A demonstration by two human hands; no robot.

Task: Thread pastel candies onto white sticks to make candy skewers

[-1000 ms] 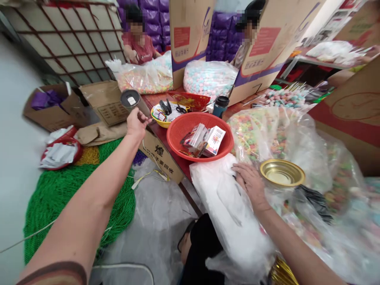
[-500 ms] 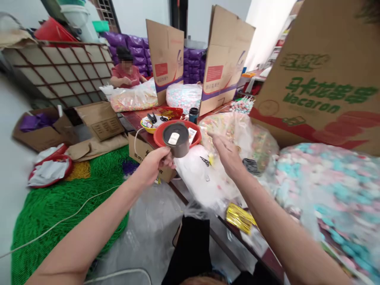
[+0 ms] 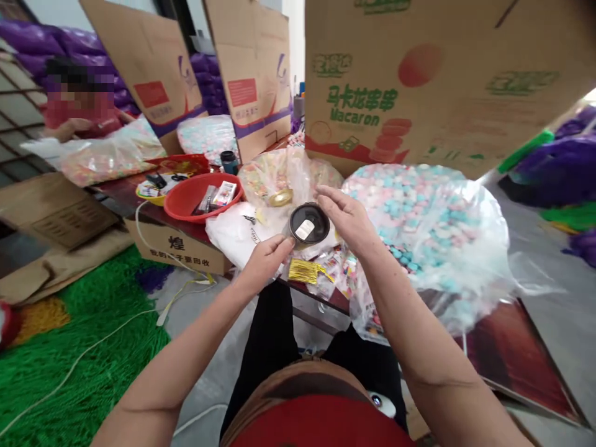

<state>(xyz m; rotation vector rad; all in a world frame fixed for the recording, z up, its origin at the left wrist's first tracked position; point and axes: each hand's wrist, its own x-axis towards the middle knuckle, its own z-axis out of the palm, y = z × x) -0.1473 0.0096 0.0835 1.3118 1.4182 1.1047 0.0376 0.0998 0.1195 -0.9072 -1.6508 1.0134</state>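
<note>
My left hand [image 3: 266, 259] grips a dark tumbler cup [image 3: 308, 224] by its side; I see its black lid with a white flip tab from above. My right hand [image 3: 345, 216] curls over the lid's right rim, fingers bent and touching it. Both hands hold the cup above the near edge of a red table [image 3: 121, 194], over a white plastic bag [image 3: 233, 231] and some gold foil wrappers [image 3: 302, 271].
A red basket [image 3: 190, 197] with small packets, a yellow bowl [image 3: 153, 194] with scissors and a gold dish [image 3: 280, 198] stand on the table. Clear bags of pastel candy [image 3: 433, 223] lie right. Cardboard boxes [image 3: 419, 68] stand behind. Another person [image 3: 79, 105] sits far left. Green netting [image 3: 69, 360] covers the floor.
My left hand carried the cup from the far left in toward my body. My right hand left the white bag and came up onto the lid. My view swung right.
</note>
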